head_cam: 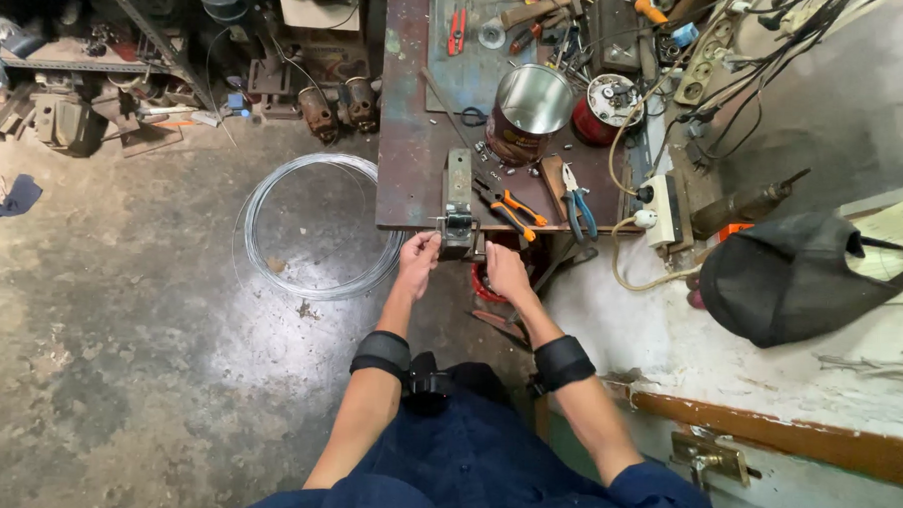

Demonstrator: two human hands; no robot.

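Note:
A small metal bench vise is fixed at the near edge of a rusty brown workbench. My left hand is closed around something thin at the vise's left side, probably its handle or a wire end. My right hand sits just right of the vise at the bench edge, fingers curled; what it holds is hidden. Both forearms wear black bands. A coil of thin silver wire lies on the concrete floor to the left of the bench.
On the bench stand a shiny metal can, orange-handled pliers, blue-handled pliers, a red round part and scattered tools. A power strip, cables and a black cloth lie on the right; cluttered shelves stand at left.

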